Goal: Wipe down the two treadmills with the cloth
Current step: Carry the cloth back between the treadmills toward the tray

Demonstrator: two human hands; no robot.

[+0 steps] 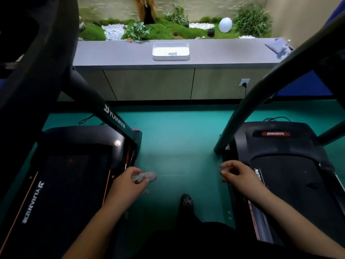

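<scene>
Grips a crumpled grey cloth [144,177] in the left hand [128,181], fingers curled round one end and thumb on top. Holds it above the green floor [177,146], just beside the right edge of the left treadmill [61,184]. Lets the free end poke out to the right past the knuckles, long axis roughly left to right, pointing into the gap between the machines. Touches neither machine with the cloth, as far as can be told.

Carries the right hand [239,174] half closed and empty, fingers loosely bent, thumb tip near the forefinger but pinching nothing. Hovers it by the left edge of the right treadmill [289,174], the forearm crossing over that machine's side rail; cannot tell whether touching or just above.

Stands between the two treadmills, one dark shoe [187,201] forward on the floor. Has both machines lying well apart and roughly parallel, long axes running away toward a low cabinet [149,83], motor hoods at the far ends, black uprights slanting up and out of view on either side.

Faces the cabinet's grey top with a white tray [170,51] on it. Looks past that onto a planted bed of moss, white pebbles and leafy plants, with a white egg-shaped lamp [225,25] at the right.
</scene>
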